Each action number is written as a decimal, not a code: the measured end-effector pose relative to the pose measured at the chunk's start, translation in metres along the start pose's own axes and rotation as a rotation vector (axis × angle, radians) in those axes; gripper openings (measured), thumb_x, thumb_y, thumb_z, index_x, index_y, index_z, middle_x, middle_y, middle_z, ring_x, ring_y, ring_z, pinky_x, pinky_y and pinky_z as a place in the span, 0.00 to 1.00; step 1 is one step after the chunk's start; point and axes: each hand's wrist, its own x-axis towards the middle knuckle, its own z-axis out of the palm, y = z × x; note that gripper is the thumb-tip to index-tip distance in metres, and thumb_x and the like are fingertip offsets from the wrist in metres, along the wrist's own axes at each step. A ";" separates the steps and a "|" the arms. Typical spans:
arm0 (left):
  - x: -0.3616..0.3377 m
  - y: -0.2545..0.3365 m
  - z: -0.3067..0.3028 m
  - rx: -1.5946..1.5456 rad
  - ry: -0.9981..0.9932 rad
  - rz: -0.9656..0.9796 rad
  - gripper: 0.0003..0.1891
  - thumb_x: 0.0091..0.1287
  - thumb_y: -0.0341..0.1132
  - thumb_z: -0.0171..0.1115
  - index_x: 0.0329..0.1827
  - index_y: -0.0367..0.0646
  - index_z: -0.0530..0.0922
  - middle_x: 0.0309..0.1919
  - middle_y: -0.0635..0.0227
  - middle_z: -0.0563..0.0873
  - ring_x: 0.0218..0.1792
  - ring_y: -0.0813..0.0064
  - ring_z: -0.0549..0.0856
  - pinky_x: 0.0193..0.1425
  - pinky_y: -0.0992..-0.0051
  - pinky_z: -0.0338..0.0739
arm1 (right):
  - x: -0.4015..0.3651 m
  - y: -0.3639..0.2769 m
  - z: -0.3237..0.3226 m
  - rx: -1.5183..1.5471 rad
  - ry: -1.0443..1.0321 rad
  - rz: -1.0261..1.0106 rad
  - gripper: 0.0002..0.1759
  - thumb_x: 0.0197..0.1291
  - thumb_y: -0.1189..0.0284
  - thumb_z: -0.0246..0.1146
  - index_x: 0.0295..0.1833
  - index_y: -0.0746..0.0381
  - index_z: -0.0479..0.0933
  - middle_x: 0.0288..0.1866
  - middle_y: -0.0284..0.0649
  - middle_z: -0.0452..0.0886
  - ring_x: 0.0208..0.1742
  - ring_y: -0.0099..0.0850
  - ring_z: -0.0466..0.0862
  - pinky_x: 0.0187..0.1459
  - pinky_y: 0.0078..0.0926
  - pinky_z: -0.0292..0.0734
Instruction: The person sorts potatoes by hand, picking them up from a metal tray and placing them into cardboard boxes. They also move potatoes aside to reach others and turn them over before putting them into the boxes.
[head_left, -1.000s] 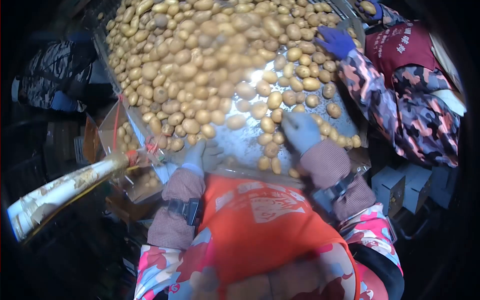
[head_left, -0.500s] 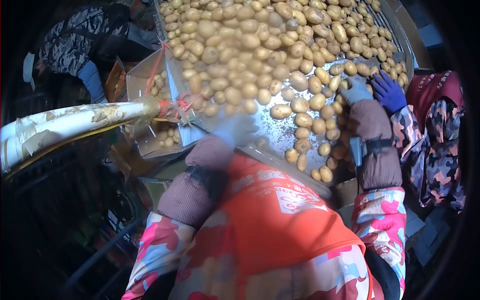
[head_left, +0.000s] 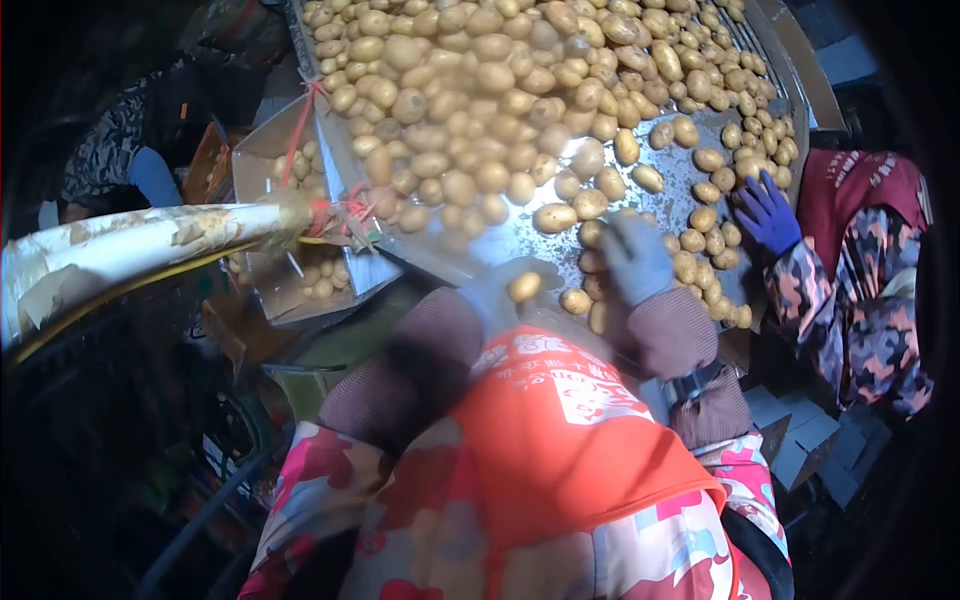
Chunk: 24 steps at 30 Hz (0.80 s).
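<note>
My left hand (head_left: 492, 290), in a pale glove and blurred, is at the near edge of the metal sorting table (head_left: 690, 140). A single potato (head_left: 524, 288) sits in its grip. Further right, my right hand (head_left: 640, 260), gloved in grey-blue, reaches over the table with its fingers extended against a few potatoes (head_left: 592, 236). The tips are partly hidden. Between my hands lies another potato (head_left: 576, 301). A line of potatoes (head_left: 686, 266) runs along the right of my right hand.
A big heap of potatoes (head_left: 450, 130) covers the far side. At right, a co-worker's purple-gloved hand (head_left: 768, 214) rests by the potatoes. A white taped pole (head_left: 150, 240) juts in from the left, near cardboard boxes (head_left: 262, 150) holding potatoes. Another person (head_left: 110, 140) bends at far left.
My right hand has swept left and nearer, away from the co-worker's hand. My left hand has drawn slightly closer to my body, and a potato now shows in it.
</note>
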 end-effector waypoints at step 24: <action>-0.018 -0.081 -0.069 -1.110 0.234 -0.352 0.16 0.71 0.38 0.65 0.60 0.49 0.80 0.52 0.72 0.87 0.46 0.77 0.83 0.40 0.79 0.77 | 0.186 -0.060 0.016 0.005 -0.028 -0.111 0.26 0.64 0.68 0.65 0.68 0.58 0.77 0.65 0.50 0.81 0.66 0.49 0.79 0.68 0.42 0.74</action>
